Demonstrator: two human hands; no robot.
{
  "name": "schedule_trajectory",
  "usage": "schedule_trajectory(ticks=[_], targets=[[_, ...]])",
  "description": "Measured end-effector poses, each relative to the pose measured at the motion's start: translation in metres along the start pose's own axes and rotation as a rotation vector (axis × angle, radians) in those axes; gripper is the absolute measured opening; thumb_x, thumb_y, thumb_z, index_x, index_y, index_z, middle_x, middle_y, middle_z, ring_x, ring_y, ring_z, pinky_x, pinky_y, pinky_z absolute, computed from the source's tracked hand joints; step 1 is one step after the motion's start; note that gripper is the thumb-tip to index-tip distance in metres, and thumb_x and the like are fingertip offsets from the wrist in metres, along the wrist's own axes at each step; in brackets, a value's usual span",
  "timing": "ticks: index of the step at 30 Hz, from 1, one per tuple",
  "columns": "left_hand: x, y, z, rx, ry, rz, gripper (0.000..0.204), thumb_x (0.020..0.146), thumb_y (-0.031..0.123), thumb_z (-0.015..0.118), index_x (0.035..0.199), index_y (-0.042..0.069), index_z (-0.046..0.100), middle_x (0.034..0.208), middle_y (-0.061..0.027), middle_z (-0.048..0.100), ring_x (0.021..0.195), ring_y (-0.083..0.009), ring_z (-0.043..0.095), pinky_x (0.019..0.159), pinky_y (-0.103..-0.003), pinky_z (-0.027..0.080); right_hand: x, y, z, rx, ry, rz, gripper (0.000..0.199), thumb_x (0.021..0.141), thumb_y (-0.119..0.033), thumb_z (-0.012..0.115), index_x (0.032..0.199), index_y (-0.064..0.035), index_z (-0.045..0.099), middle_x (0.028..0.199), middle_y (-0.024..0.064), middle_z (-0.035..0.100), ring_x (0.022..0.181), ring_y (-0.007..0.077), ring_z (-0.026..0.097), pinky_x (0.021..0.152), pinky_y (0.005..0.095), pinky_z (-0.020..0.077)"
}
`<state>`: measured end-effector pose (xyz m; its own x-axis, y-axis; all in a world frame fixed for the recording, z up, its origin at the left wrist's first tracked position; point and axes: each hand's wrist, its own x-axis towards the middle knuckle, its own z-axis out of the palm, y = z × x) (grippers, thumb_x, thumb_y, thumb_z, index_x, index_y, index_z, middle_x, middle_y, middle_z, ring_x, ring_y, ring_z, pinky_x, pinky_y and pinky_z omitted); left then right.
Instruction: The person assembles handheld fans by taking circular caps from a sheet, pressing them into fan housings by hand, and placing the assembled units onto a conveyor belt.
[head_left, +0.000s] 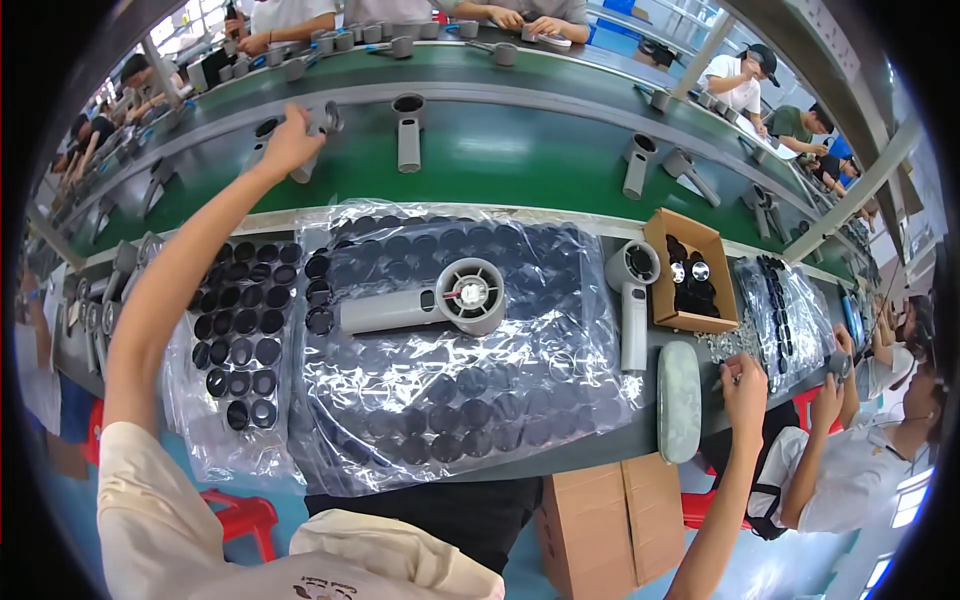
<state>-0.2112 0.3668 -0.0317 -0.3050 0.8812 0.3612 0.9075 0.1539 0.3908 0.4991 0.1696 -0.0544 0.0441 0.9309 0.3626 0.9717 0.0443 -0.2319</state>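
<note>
My left hand [288, 143] reaches far out over the green conveyor belt [500, 155] and grips a grey hair-dryer body [315, 135] standing there. My right hand [745, 385] is stretched to the right over a pile of small shiny parts [722, 347] on the bench edge, fingers curled; whether it holds one I cannot tell. Between my arms, another grey hair-dryer body [430, 300] lies on its side on a clear plastic sheet over a tray of black round caps [450, 400].
A second tray of black caps [243, 340] sits at left. A grey dryer body [632, 300] stands beside a small cardboard box of parts [688, 270]. A grey oval case [679, 400] lies at the bench edge. More dryer bodies stand on the belt. Other workers sit around.
</note>
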Motion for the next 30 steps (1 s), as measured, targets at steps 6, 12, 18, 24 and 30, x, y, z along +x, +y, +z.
schedule_trajectory(ticks=[6, 12, 18, 24, 30], targets=[[-0.106, 0.076, -0.117, -0.727, -0.134, -0.075, 0.069, 0.083, 0.027, 0.068, 0.133, 0.002, 0.027, 0.105, -0.0169, 0.060, 0.075, -0.0209, 0.067, 0.060, -0.033, 0.053, 0.015, 0.022, 0.002, -0.060, -0.070, 0.061, 0.010, 0.076, -0.002, 0.066, 0.078, 0.0022, 0.057, 0.075, 0.0165, 0.060, 0.068, 0.0309, 0.059, 0.064, 0.0377, 0.0464], [-0.233, 0.105, -0.204, -1.031, -0.332, -0.260, 0.073, 0.083, 0.028, 0.069, 0.137, -0.006, 0.032, 0.103, -0.0150, 0.062, 0.072, -0.0172, 0.067, 0.051, -0.026, 0.052, 0.018, 0.089, 0.011, 0.232, -0.072, 0.052, 0.012, 0.081, -0.005, 0.068, 0.084, -0.0005, 0.057, 0.076, 0.0075, 0.060, 0.066, 0.0149, 0.055, 0.062, 0.0284, 0.0458], [-0.321, 0.099, -0.210, -1.429, -0.509, -0.505, 0.078, 0.081, 0.003, 0.068, 0.144, 0.008, 0.022, 0.119, -0.0148, 0.057, 0.079, -0.0148, 0.062, 0.058, -0.025, 0.052, 0.012, 0.011, -0.019, 0.011, -0.162, 0.222, 0.005, 0.085, 0.000, 0.063, 0.088, 0.0024, 0.060, 0.082, 0.0107, 0.061, 0.068, 0.0129, 0.057, 0.057, 0.0242, 0.0471], [-0.361, 0.116, -0.168, -1.796, -0.499, -0.555, 0.085, 0.080, -0.010, 0.064, 0.145, 0.009, 0.013, 0.122, -0.0149, 0.051, 0.106, -0.0176, 0.054, 0.087, -0.031, 0.044, 0.005, 0.062, -0.014, 0.572, -0.052, 0.203, 0.014, 0.086, -0.005, 0.066, 0.098, -0.0025, 0.059, 0.081, 0.0029, 0.059, 0.066, 0.0072, 0.053, 0.055, 0.0208, 0.0446], [-0.364, 0.124, -0.158, -1.814, -0.558, -0.476, 0.084, 0.080, -0.009, 0.063, 0.144, 0.008, 0.012, 0.122, -0.0147, 0.051, 0.105, -0.0176, 0.055, 0.085, -0.030, 0.044, -0.009, -0.121, -0.053, 0.991, -0.085, 0.204, 0.021, 0.086, -0.003, 0.064, 0.107, 0.0024, 0.060, 0.088, 0.0057, 0.059, 0.071, 0.0094, 0.051, 0.061, 0.0209, 0.0425]])
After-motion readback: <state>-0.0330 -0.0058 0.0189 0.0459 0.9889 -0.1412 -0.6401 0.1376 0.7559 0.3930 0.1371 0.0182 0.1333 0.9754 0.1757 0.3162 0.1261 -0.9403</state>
